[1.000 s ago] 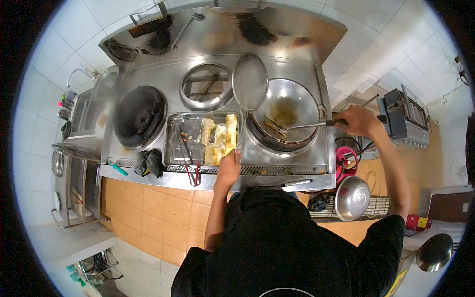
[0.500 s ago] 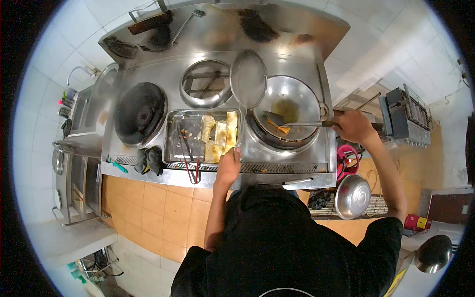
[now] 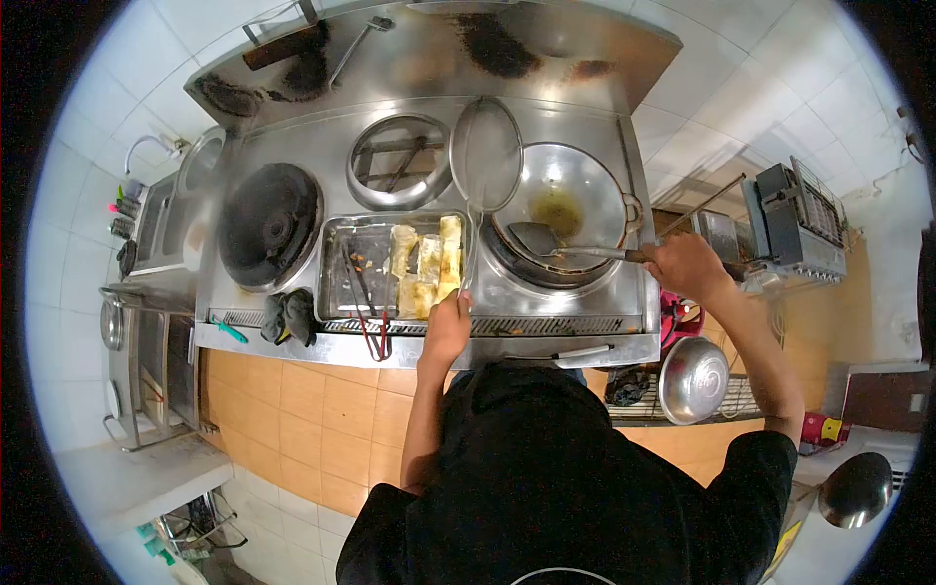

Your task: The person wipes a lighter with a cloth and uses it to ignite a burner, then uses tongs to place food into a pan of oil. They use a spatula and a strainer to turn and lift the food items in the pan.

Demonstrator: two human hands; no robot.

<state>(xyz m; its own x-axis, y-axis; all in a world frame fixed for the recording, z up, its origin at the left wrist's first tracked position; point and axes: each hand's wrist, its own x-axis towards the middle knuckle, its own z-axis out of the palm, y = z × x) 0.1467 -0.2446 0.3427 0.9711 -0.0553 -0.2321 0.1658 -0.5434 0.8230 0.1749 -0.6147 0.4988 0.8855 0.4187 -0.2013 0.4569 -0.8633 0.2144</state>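
Observation:
My right hand (image 3: 688, 266) is closed round the long handle of a spatula (image 3: 534, 237), whose dark blade rests inside the steel wok (image 3: 597, 195). A little yellowish oil (image 3: 557, 211) lies in the wok. My left hand (image 3: 448, 327) grips the thin handle of a round mesh strainer (image 3: 487, 156), which is tilted up against the wok's left side. Left of that handle is a metal tray (image 3: 336, 283) with several pale yellow rolled pieces (image 3: 427, 263) and red-handled tongs (image 3: 375, 341) leaning over its front edge.
A black round pan (image 3: 270, 227) sits on the left burner and a metal ring (image 3: 400, 161) on the back one. Dark gloves (image 3: 289, 317) and a green-handled tool (image 3: 230, 331) lie at the front left. A steel bowl (image 3: 694, 380) is low on the right.
The orange bits seen by the spatula blade are no longer visible. The spatula has shifted slightly left, its handle end lower, with my right hand. My left hand still holds the strainer handle.

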